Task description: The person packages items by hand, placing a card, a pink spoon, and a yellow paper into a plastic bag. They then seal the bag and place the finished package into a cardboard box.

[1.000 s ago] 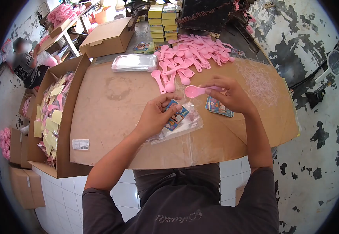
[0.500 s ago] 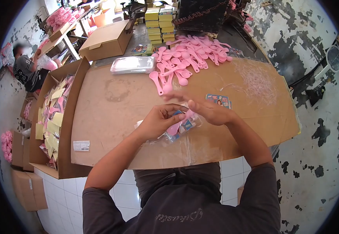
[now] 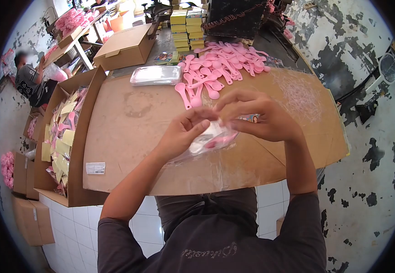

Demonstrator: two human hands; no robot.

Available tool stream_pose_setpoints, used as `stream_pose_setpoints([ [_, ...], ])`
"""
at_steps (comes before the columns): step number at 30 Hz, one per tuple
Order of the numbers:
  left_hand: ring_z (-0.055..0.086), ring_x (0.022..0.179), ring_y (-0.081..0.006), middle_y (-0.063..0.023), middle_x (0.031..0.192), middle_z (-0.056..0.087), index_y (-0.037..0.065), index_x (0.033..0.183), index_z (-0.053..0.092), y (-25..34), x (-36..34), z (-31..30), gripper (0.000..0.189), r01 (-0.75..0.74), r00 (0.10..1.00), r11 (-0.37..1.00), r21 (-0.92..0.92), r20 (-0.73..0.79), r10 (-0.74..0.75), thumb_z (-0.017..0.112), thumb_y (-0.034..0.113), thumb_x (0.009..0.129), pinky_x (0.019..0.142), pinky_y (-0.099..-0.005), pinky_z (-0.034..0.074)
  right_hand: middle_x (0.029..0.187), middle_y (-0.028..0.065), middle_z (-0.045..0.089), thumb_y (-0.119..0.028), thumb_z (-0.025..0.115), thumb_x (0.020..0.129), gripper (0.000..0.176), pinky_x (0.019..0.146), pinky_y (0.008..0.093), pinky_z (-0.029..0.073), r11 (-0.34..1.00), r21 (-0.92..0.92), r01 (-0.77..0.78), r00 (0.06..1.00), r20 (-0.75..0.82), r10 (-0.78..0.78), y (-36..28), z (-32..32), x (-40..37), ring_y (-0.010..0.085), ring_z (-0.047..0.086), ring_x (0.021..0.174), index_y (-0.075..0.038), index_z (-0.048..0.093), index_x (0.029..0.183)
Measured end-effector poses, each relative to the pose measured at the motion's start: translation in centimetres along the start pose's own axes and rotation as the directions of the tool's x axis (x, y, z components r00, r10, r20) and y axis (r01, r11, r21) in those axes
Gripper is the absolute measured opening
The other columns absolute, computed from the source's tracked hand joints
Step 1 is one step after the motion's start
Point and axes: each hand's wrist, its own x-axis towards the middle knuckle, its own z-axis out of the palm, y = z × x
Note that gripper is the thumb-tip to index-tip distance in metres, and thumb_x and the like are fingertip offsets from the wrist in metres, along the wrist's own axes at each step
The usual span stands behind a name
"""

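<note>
A clear plastic bag with a pink spoon inside lies low over the cardboard in front of me. My left hand grips the bag's upper edge between thumb and fingers. From the other side, my right hand pinches at the same edge, its fingertips somewhat blurred. Behind the right fingers, small printed cards are partly covered. Beyond both hands spreads a heap of pink spoons, the closest handles just past my left fingertips.
Left of the cardboard sheet stands an open carton of packed spoons. A stack of clear bags, card stacks and a closed box are at the back. Thin plastic strips lie right. Another person sits far left.
The bag has turned, so the blue card inside no longer shows and a whitish side faces up. My right hand has swung from flat to curled, its fingers meeting my left hand.
</note>
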Motion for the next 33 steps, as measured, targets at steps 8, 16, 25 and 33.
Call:
stream_pose_setpoints([
  [8, 0.056, 0.134, -0.0207, -0.0115, 0.143, 0.061, 0.003, 0.146, 0.054, 3.3, -0.7, 1.8, 0.055, -0.181, 0.983, 0.917, 0.355, 0.057, 0.172, 0.073, 0.018, 0.097, 0.115, -0.0377, 0.041, 0.091, 0.0107, 0.069, -0.010, 0.072, 0.090, 0.011, 0.074, 0.0389, 0.052, 0.903, -0.413, -0.118, 0.987, -0.145, 0.062, -1.5, -0.5, -0.3, 0.0290, 0.067, 0.084, -0.003, 0.074, 0.099],
  [16, 0.069, 0.108, -0.0129, -0.0053, 0.110, 0.075, 0.000, 0.126, 0.067, 3.9, -0.2, 3.9, 0.032, -0.110, 0.993, 0.962, 0.251, -0.014, 0.117, 0.073, 0.015, 0.098, 0.092, -0.0298, 0.052, 0.086, 0.0117, 0.069, -0.008, 0.074, 0.089, 0.016, 0.072, 0.0384, 0.052, 0.962, -0.249, -0.111, 0.987, -0.144, 0.077, -1.2, 1.1, -0.1, 0.0288, 0.066, 0.079, -0.003, 0.072, 0.104],
  [25, 0.072, 0.100, -0.0113, -0.0078, 0.108, 0.076, -0.002, 0.130, 0.063, 2.7, -0.5, 4.2, 0.031, -0.036, 0.999, 0.990, 0.134, -0.023, 0.039, 0.068, 0.009, 0.101, 0.087, -0.0264, 0.056, 0.087, 0.0125, 0.068, -0.009, 0.075, 0.089, 0.020, 0.071, 0.0385, 0.053, 0.975, -0.212, -0.074, 0.985, -0.168, 0.039, -0.3, 2.1, -0.1, 0.0268, 0.066, 0.077, -0.002, 0.069, 0.108],
  [33, 0.072, 0.086, -0.0087, -0.0081, 0.095, 0.079, -0.002, 0.127, 0.067, 3.0, -0.5, 4.4, 0.030, 0.065, 0.986, 0.986, 0.154, -0.163, -0.040, 0.069, 0.012, 0.101, 0.073, -0.0267, 0.057, 0.097, 0.0088, 0.064, -0.011, 0.076, 0.086, 0.018, 0.079, 0.0400, 0.051, 0.886, -0.463, 0.011, 0.920, -0.343, -0.190, -0.4, 2.6, -0.4, 0.0274, 0.065, 0.091, -0.005, 0.068, 0.101],
])
